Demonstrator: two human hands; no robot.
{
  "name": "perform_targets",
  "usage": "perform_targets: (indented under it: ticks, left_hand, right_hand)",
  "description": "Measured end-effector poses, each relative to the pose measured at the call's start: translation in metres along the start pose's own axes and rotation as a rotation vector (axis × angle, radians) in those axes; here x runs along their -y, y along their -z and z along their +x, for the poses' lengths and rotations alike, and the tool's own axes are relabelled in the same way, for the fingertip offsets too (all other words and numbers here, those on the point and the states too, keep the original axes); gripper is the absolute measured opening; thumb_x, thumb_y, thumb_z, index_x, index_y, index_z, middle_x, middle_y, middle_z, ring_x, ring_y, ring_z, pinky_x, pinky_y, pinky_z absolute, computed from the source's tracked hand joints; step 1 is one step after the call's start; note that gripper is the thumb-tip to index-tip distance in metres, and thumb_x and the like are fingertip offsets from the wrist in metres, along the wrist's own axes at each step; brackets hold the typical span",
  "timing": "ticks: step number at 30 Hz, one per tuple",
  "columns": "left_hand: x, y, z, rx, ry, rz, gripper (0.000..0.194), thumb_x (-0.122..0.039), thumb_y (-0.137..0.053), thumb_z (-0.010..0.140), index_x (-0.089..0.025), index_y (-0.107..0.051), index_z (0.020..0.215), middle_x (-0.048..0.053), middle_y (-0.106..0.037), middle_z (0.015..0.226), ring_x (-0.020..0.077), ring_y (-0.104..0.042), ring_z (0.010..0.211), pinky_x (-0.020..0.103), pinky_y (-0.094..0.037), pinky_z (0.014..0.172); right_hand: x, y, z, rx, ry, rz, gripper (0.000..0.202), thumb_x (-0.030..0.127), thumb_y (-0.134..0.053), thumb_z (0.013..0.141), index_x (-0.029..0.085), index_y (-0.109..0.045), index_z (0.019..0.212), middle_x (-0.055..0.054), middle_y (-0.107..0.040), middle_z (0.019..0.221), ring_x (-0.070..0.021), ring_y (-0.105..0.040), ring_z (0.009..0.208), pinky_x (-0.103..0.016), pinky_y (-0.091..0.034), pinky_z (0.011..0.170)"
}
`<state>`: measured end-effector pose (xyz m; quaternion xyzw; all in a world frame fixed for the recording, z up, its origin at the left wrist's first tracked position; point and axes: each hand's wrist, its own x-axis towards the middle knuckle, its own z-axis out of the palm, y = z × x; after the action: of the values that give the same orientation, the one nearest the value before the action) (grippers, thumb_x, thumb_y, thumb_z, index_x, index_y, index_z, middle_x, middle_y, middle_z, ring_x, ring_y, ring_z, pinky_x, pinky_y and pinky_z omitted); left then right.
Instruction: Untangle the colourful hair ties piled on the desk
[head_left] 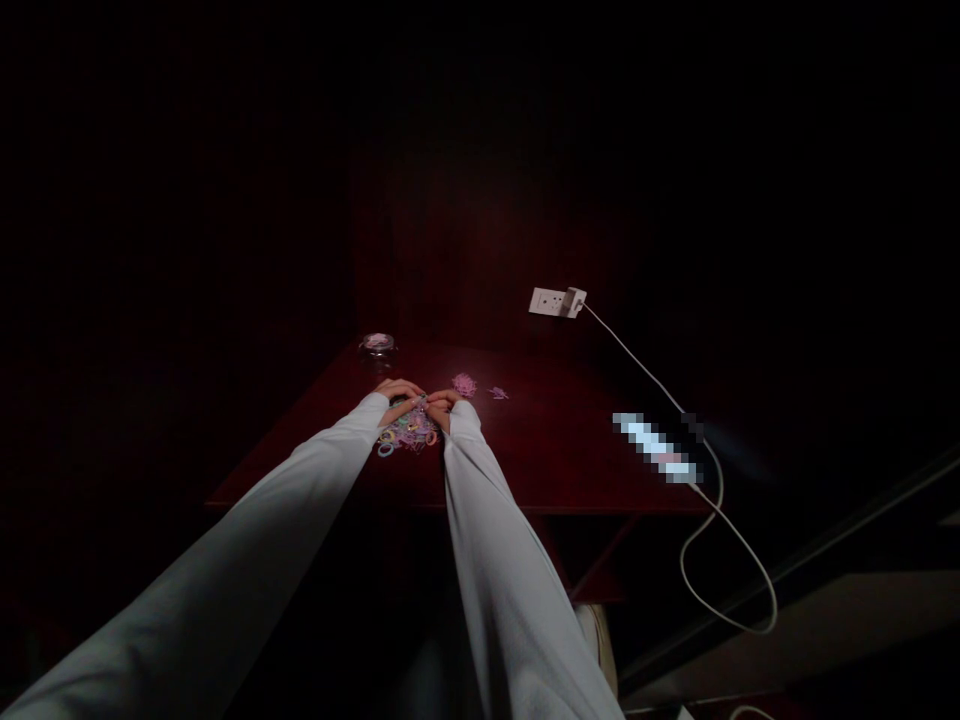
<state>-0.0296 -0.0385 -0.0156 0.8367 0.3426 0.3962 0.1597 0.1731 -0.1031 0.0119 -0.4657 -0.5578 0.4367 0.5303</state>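
A heap of small colourful rings and loops, which look like elastic hair ties (411,432), lies near the front of the dark red table. My left hand (397,391) is over the far left side of this heap, its fingers bent inward and closed. From the right, my right hand (442,404) meets it with fingertips pinched together. Something tiny and pale shows between the two sets of fingertips, too small to name. Beyond my right hand sits a round pink pile of small bands (464,384), with a smaller purple cluster (498,393) beside it.
A clear round jar (378,346) with something pale pink on top stands at the table's back left. On the right lies a lit, blurred-out device (656,448). Its white cable (634,355) runs to a charger (574,301) in the wall socket (546,301). The surroundings are very dark.
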Motion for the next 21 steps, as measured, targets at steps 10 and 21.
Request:
perform_targets:
  ticks: [10, 21]
  left_hand:
    - [-0.031, 0.005, -0.011, -0.033, 0.014, 0.03, 0.03, -0.051, -0.065, 0.098, -0.025, -0.078, 0.092, 0.004, -0.082, 0.12, 0.0246, -0.072, 0.112, 0.041, -0.05, 0.108]
    - [-0.031, 0.011, -0.009, 0.003, 0.019, 0.04, 0.023, -0.044, -0.069, 0.096, -0.024, -0.078, 0.09, 0.006, -0.082, 0.123, 0.0264, -0.072, 0.113, 0.044, -0.049, 0.109]
  right_hand:
    - [-0.001, -0.002, 0.001, 0.019, -0.029, -0.063, 0.02, 0.036, -0.084, 0.076, 0.021, -0.072, 0.079, 0.002, -0.071, 0.067, -0.0161, -0.068, 0.068, -0.027, -0.057, 0.071]
    - [-0.008, 0.001, 0.004, 0.017, -0.016, -0.076, 0.015, 0.034, -0.08, 0.081, 0.02, -0.081, 0.088, -0.001, -0.079, 0.074, -0.0181, -0.074, 0.074, -0.027, -0.061, 0.073]
